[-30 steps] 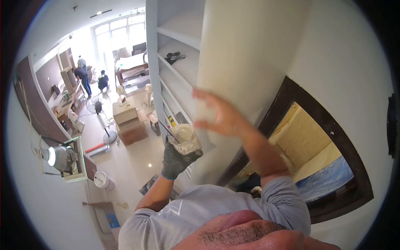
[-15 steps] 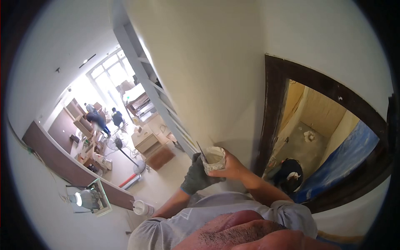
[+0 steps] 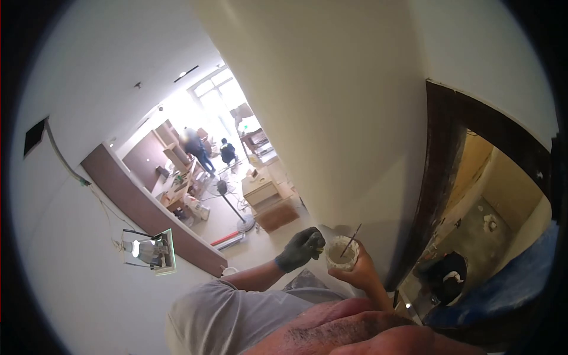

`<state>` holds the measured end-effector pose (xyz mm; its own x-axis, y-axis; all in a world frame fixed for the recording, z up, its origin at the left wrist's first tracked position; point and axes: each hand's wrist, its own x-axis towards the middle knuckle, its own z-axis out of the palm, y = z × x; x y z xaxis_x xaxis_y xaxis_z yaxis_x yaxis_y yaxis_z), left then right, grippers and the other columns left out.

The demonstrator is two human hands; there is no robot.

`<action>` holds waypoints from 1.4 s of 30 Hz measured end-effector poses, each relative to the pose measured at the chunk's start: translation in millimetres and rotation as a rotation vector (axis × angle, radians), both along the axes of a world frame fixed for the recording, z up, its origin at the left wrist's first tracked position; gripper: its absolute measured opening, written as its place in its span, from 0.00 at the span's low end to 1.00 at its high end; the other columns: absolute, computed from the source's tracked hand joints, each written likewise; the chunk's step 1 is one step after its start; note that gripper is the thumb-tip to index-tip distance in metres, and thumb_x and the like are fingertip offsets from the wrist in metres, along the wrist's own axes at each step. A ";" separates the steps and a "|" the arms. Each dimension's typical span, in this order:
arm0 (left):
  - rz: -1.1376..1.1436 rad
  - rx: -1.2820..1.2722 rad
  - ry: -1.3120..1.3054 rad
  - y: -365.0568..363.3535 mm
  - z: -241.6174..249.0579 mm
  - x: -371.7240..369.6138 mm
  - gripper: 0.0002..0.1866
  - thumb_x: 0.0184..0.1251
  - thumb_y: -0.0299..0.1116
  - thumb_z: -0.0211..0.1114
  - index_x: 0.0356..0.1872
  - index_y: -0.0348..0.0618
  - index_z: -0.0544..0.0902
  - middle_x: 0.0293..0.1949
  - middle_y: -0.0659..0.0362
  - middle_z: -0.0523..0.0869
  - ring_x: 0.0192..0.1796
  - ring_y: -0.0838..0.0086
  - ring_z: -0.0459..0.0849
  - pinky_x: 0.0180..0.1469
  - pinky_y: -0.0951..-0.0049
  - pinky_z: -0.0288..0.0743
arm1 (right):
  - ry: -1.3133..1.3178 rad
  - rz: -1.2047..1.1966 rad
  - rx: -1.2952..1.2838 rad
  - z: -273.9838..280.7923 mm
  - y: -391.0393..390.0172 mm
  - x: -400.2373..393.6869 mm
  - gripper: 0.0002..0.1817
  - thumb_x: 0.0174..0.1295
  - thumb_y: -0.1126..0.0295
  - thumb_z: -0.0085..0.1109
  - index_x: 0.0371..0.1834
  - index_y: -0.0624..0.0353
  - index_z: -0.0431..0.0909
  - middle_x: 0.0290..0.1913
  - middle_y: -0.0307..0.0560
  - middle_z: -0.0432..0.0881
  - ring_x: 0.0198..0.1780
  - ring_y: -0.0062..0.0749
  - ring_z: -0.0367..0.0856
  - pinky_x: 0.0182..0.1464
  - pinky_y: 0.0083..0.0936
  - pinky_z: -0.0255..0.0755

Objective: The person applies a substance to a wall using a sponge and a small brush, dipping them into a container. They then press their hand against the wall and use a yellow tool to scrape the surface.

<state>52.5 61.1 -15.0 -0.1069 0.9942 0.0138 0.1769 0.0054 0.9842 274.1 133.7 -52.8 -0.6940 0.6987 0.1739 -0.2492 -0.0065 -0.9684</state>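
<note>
Holding a small paste-smeared cup (image 3: pixel 342 253) close in front of the chest, the bare right hand (image 3: pixel 360 273) wraps it from the right and below, its grip grasping the cup's side. The cup is filled with a greyish paste, and a thin dark stick (image 3: pixel 351 239) leans out of it toward the upper right. The left hand (image 3: pixel 300 248), in a dark work glove, sits just left of the cup with its curled fingertips at the rim; whether that grip is pinching the rim or only resting against it cannot be told. Both forearms come up from a grey shirt (image 3: pixel 228 316) at the bottom edge.

Right behind the cup rises a pale cream wall panel (image 3: pixel 331 118), and to its right a dark wooden door frame (image 3: pixel 441 177) opens onto a bare room. Far off to the left, people stand (image 3: pixel 195 145) near a bright window (image 3: pixel 219 94), with a pedestal fan (image 3: pixel 228 198), wooden cabinets (image 3: pixel 260 189) and a work lamp (image 3: pixel 142 249) nearer by.
</note>
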 end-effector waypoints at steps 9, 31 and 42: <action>0.188 -0.147 0.097 6.9 23.5 -4.9 0.16 0.82 0.45 0.59 0.48 0.41 0.83 0.37 0.63 0.85 0.32 0.82 0.79 0.34 0.77 0.75 | -0.017 0.056 0.024 6.1 7.6 -6.8 0.51 0.42 0.66 0.88 0.71 0.64 0.67 0.60 0.47 0.81 0.62 0.33 0.81 0.67 0.32 0.74; -0.054 0.505 0.160 -7.0 90.5 -4.6 0.50 0.40 0.37 0.91 0.68 0.40 0.74 0.63 0.55 0.81 0.65 0.69 0.80 0.68 0.66 0.74 | -0.275 -0.033 0.848 141.7 2.3 -24.5 0.59 0.54 0.55 0.80 0.82 0.64 0.50 0.74 0.67 0.63 0.75 0.63 0.66 0.76 0.43 0.64; 0.078 0.538 -0.005 -20.8 113.9 -11.7 0.46 0.43 0.38 0.90 0.65 0.37 0.75 0.56 0.57 0.82 0.58 0.72 0.82 0.63 0.66 0.77 | 0.155 -1.363 1.408 386.7 77.4 -79.5 0.36 0.67 0.49 0.69 0.69 0.63 0.73 0.65 0.56 0.79 0.66 0.49 0.79 0.70 0.39 0.70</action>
